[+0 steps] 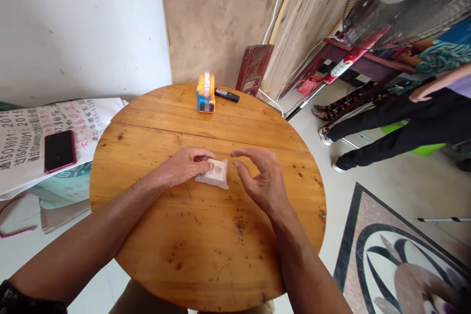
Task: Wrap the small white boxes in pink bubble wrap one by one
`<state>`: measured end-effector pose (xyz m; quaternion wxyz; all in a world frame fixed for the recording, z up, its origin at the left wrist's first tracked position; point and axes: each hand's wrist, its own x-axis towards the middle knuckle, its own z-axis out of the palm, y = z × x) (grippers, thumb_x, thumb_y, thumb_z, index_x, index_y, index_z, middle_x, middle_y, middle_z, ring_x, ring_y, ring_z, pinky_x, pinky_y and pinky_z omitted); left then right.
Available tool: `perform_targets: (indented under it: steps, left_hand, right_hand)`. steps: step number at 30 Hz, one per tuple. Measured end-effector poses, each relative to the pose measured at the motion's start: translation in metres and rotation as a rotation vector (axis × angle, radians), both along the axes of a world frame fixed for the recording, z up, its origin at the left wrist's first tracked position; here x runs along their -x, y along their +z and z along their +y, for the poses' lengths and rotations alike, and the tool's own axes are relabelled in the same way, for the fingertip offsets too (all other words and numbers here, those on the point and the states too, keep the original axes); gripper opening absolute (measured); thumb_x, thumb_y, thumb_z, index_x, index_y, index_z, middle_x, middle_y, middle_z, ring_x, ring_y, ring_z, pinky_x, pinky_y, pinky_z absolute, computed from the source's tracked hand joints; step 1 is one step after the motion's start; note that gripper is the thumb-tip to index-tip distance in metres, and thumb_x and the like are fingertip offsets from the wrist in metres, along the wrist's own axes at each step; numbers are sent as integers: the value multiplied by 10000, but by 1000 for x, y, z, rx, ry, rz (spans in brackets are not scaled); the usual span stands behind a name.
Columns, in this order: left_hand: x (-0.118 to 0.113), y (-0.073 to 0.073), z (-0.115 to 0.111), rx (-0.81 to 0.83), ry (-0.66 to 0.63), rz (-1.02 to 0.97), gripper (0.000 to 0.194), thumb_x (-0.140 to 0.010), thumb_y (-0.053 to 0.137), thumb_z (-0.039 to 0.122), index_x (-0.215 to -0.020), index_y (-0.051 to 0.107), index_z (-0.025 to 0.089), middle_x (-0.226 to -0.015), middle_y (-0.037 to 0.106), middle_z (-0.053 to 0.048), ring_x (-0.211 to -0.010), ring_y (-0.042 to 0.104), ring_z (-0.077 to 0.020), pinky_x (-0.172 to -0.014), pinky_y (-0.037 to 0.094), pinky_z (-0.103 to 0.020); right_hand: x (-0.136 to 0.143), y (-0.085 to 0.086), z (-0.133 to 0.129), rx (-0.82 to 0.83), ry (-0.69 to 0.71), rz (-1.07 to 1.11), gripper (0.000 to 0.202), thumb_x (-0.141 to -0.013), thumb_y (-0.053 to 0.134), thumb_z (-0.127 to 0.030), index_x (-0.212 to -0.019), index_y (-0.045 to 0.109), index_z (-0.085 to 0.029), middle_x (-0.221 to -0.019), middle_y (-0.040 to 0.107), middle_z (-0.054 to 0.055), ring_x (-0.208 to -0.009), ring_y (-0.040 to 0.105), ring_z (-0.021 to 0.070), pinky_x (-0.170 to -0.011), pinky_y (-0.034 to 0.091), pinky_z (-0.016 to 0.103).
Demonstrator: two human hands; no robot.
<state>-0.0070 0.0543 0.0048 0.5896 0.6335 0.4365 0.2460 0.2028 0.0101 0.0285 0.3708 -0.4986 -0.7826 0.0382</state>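
Observation:
A small packet wrapped in translucent plastic film lies on the round wooden table; pale printed faces with reddish marks show through. My left hand grips its left end, the thumb on top and the fingers curled behind. To the packet's right, my right hand hovers with thumb and fingers apart and holds nothing. Farther back on the table stands an orange and blue tape dispenser carrying a roll of tape. Beside it lies a slim black handheld object, its exact kind unclear.
At left, a red-edged phone rests on printed white sacking. A wall and wooden boards rise behind the table. On the right are a standing fan and a person's dark-trousered legs.

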Motion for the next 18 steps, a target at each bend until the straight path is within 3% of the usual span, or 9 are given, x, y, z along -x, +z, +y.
perform_targets:
  steps: [4,6,12,18]
  left_hand:
    - [2,-2,1,-44,-14,5,390,-775,622,368,-1113,691,186,-1010,732,-35,-876,662,-200,-754,484,-287]
    - [3,-2,1,-46,-20,-9,399,-772,629,363,-1122,688,182,-1036,730,-40,-899,663,-206,-782,488,-297]
    - [0,4,-2,-50,31,-73,366,-733,667,357,-1036,713,157,-973,735,-54,-843,658,-201,-737,487,-291]
    - [-2,5,-3,-63,21,-37,342,-761,653,361,-1024,719,152,-950,735,-54,-811,654,-194,-706,482,-282]
  right_hand:
    - [-11,-4,4,282,169,-124,681,-795,705,-413,-1402,440,-259,-1406,538,120,-1271,522,294,-1005,435,481]
    - [-10,-11,6,343,232,-182,844,-755,745,-435,-1473,338,-258,-1479,456,138,-1342,445,314,-1045,398,513]
    - [-2,-24,8,304,207,-141,781,-777,717,-292,-1465,350,-237,-1299,615,135,-1189,577,287,-987,429,477]
    - [-3,-24,9,286,182,-131,767,-761,727,-270,-1445,382,-241,-1280,633,122,-1168,593,286,-984,428,469]
